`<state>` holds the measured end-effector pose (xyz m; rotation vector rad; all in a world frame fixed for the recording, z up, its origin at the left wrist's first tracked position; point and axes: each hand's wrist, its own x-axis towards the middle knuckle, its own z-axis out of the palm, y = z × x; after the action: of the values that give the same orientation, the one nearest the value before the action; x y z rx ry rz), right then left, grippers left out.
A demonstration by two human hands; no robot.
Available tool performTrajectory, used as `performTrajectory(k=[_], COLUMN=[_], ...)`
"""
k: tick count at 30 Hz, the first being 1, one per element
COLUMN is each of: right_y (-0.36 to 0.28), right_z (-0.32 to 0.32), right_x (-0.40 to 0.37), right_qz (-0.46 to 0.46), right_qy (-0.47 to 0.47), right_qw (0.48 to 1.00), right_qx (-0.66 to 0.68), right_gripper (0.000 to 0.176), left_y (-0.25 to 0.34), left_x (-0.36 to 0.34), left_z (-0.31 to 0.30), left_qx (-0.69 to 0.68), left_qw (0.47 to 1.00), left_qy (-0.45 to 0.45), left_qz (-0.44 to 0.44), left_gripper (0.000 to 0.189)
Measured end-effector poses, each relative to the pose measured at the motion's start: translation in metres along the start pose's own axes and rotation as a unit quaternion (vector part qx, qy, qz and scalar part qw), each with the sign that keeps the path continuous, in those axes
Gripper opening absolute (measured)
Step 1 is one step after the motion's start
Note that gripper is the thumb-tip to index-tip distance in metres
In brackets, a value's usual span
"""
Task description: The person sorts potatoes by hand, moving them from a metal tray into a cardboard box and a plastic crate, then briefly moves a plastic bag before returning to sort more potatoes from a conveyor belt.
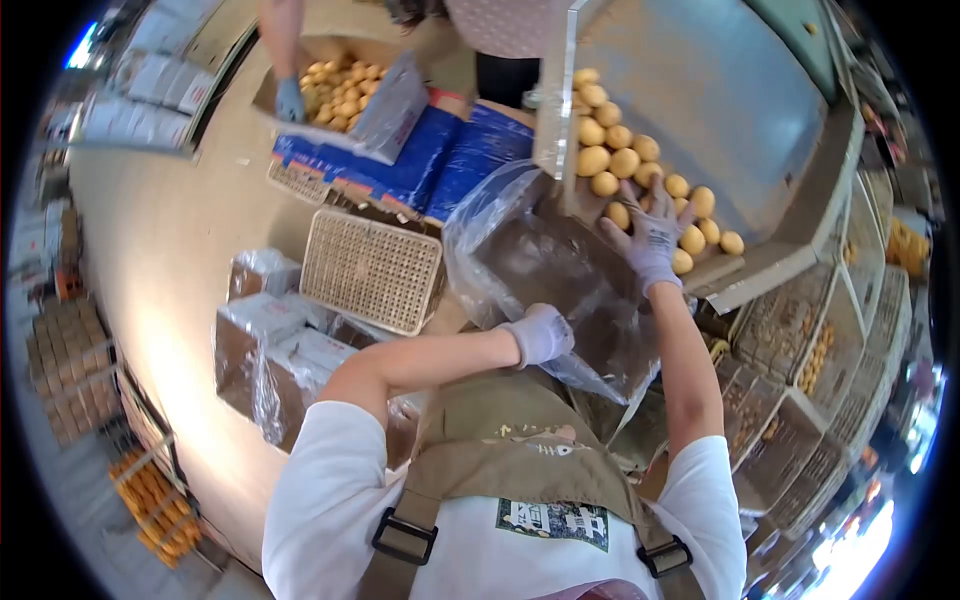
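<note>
My right hand, in a pale glove, reaches forward with spread fingers among yellow, oval, potato-like produce at the lower lip of a metal sorting tray. Below that lip stands a brown box lined with a clear plastic bag; its brown bottom shows. At the box's near edge is my gloved left hand, fingers curled over the rim and the plastic liner. Its fingertips are partly hidden.
Across from me, a person's blue-gloved hand touches a box of similar produce on blue-wrapped cartons. An upturned plastic crate and plastic-wrapped cartons stand left. Stacked crates crowd the right.
</note>
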<state>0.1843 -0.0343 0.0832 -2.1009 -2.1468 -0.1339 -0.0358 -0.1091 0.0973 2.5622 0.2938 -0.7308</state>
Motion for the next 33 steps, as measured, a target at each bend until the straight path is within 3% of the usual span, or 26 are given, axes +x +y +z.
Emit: performTrajectory(k=[3,5,7,10,13,15,17,20,21,22,23,26,27,29,33], right_y=[0.003,0.002,-0.001,-0.001,0.0,0.001,-0.002,0.03,0.034,0.032,0.028,-0.017,-0.02,-0.05,-0.023], right_z=[-0.002,-0.004,-0.013,-0.015,-0.015,-0.013,-0.028,-0.027,-0.046,-0.04,-0.032,-0.054,-0.051,-0.036,-0.004], right_x=[0.001,0.002,0.005,0.006,0.006,0.005,0.006,0.002,0.007,0.007,0.005,0.027,0.038,0.07,0.091], right_qz=[0.01,0.021,0.046,0.053,0.056,0.053,0.044,0.068,0.202,0.251,0.297,0.212,0.161,-0.017,-0.088], right_qy=[0.004,-0.006,-0.055,-0.047,-0.046,-0.035,-0.04,0.011,-0.052,0.026,0.104,-0.035,-0.079,0.082,0.028], right_qw=[1.0,1.0,0.997,0.997,0.997,0.997,0.996,0.964,0.965,0.961,0.947,0.967,0.941,0.973,0.992], right_qx=[0.021,0.019,0.017,0.041,0.037,0.049,0.063,0.256,0.159,0.112,0.065,0.135,0.288,0.217,0.091], right_gripper=[0.068,0.069,0.071,0.07,0.07,0.069,0.063,0.055,0.053,0.052,0.051,0.049,0.046,0.039,0.041], left_y=[-0.003,-0.02,-0.038,-0.063,-0.083,-0.09,-0.1,-0.102,-0.099,-0.093,-0.088,-0.086,-0.087,-0.087,-0.095], left_x=[0.031,0.031,0.025,0.025,0.044,0.053,0.071,0.086,0.085,0.087,0.088,0.098,0.095,0.095,0.099], left_z=[0.034,0.035,0.047,0.06,0.042,0.01,-0.006,-0.032,-0.041,-0.046,-0.049,-0.048,-0.045,-0.038,-0.026], left_qx=[-0.033,-0.093,-0.189,-0.372,-0.652,-0.867,-0.91,-0.965,-0.978,-0.974,-0.98,-0.992,-0.996,-0.998,-0.998], left_qw=[0.999,0.994,0.98,0.926,0.748,0.474,0.4,0.251,0.192,0.202,0.176,0.09,0.08,0.051,-0.006], left_qy=[0.019,-0.05,-0.02,0.066,0.111,0.046,0.053,0.047,0.044,0.07,0.069,0.061,0.05,0.043,0.034], left_qz=[0.005,0.017,0.051,0.006,-0.057,-0.147,-0.101,-0.066,-0.062,-0.071,-0.068,-0.067,0.005,0.017,0.046], left_gripper=[0.019,0.032,0.044,0.057,0.071,0.09,0.094,0.097,0.099,0.104,0.106,0.11,0.106,0.1,0.087])
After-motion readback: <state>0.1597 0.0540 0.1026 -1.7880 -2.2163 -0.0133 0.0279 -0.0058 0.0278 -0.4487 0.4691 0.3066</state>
